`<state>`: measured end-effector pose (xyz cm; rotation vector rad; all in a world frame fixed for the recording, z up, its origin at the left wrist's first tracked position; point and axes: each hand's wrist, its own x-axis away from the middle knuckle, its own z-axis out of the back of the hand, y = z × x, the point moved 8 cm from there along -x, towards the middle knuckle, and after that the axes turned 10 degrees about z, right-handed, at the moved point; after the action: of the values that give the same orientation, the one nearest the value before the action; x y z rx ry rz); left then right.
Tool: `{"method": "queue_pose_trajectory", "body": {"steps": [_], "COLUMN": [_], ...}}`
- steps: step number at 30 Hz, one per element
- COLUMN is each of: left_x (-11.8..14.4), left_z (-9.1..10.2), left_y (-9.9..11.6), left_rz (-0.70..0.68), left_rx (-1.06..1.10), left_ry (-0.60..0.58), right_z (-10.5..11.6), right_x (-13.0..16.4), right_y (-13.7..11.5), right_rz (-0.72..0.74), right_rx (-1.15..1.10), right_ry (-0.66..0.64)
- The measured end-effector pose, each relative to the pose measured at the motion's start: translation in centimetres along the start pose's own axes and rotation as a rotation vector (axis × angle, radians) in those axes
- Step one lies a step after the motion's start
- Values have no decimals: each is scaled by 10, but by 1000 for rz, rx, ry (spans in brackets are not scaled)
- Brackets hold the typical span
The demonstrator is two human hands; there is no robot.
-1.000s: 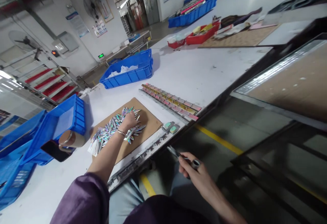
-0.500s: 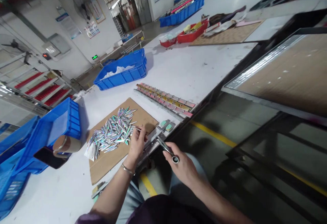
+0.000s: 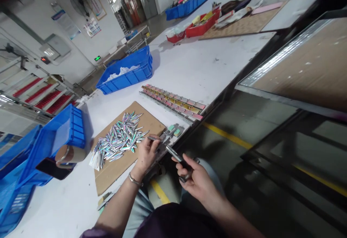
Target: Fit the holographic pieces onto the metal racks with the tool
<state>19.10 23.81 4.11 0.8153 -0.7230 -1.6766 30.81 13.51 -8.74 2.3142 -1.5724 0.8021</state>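
Right hand (image 3: 193, 180): lower centre of the frame, over the lap and off the table edge; fingers curled around a dark tool (image 3: 176, 156) whose metal tip points up-left toward the other hand.
Left hand (image 3: 146, 153): just left of the right hand, at the near table edge; wrist with a bracelet, forearm coming up from the bottom; thumb and fingers pinch a thin shiny piece (image 3: 154, 138) held sideways, its tip close to the tool's tip.
Cardboard (image 3: 114, 171): flat on the white table (image 3: 195, 71), left of centre, the left hand over its right corner.
Pile (image 3: 118, 140): many iridescent pointed pieces heaped on the cardboard, just left of the left hand.
Green blocks (image 3: 174, 130): two small ones at the table edge, just above the hands.
Tape roll (image 3: 69, 154): brown, left of the cardboard, beside a dark phone (image 3: 52, 168) and against a blue bin (image 3: 58, 138).
Strips (image 3: 173, 102): rows of pink and yellow pieces, centre of the frame, beyond the cardboard.
Far bin (image 3: 126, 73): blue, with white material inside, upper centre-left.
Red trays (image 3: 202, 26): top centre, far along the table.
Writing: wall posters and a small green lit sign at upper left, too small to read; no brand legible anywhere.
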Motion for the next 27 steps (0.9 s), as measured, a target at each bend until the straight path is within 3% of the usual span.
{"method": "queue_pose_trajectory", "body": {"steps": [3,5,7,11,13,15,17,19,21,23,27], "left_x": [-1,-1,-1,1,4,6,7,7,7,7,8], "left_z": [0,0,0,-4,-7,-10,-11,-11,-11,-12,-12], "left_y": [3,4,6,14,21,27,29,30,29,28,26], "left_rz": [-33,-59,-89,-176,-252,-316,-337,-329,-309,-292,-275], "left_rx": [-51,-93,-135,-220,-250,-267,-277,-280,-286,-302,-351], "left_ry": [-14,-16,-16,-22,-35,-37,-26,-17,-19,-17,7], "right_z": [-16,-22,-21,-31,-41,-44,-42,-35,-29,-25,-39], "right_x": [0,-4,-8,5,15,14,5,-4,-4,4,27], "right_y": [13,12,2,-48,-62,-66,-62,-53,-49,-54,-67], "right_rz": [-237,-225,-42,662,898,951,900,784,761,818,1089], "right_rx": [-244,-233,-16,835,1113,1251,1348,1267,1101,1047,1498], "right_ry": [-78,-143,-178,-176,-161,-138,-126,-169,-211,-224,-215]}}
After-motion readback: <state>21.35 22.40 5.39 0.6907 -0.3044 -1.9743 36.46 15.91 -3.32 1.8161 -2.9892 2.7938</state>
